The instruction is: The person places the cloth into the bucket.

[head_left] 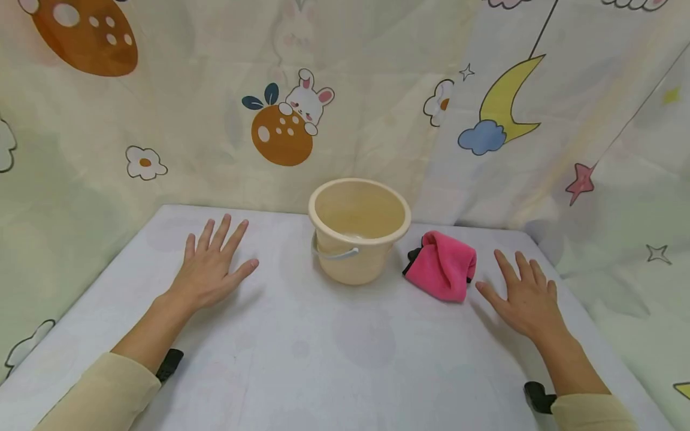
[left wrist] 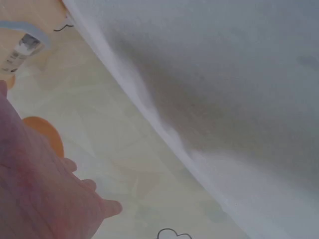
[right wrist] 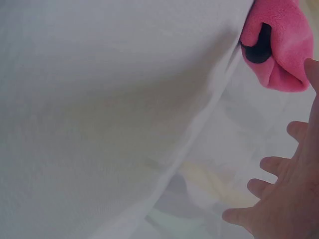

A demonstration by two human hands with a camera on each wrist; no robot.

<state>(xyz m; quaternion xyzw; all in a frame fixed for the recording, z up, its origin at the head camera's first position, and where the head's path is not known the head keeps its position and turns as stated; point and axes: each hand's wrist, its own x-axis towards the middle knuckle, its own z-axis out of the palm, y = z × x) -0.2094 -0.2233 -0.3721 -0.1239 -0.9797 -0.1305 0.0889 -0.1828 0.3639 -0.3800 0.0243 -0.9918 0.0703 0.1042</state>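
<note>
A cream plastic bucket (head_left: 353, 260) with a grey handle (head_left: 336, 255) stands upright near the back middle of the table. Just right of it lies a crumpled pink cloth (head_left: 444, 269) with black parts at its edges; the right wrist view shows the same pink cloth (right wrist: 286, 45) at the upper right. My left hand (head_left: 207, 269) hovers over the table left of the bucket, fingers spread and holding nothing. To the right of the cloth, my right hand (head_left: 525, 299) is also raised with spread fingers and nothing in it. In the left wrist view, part of the bucket's handle (left wrist: 25, 26) shows.
A white cloth covers the table (head_left: 302, 359). Behind and beside it hangs a printed curtain (head_left: 372, 120) with rabbit, moon and flower pictures. Black straps or devices (head_left: 170, 364) sit at both wrists.
</note>
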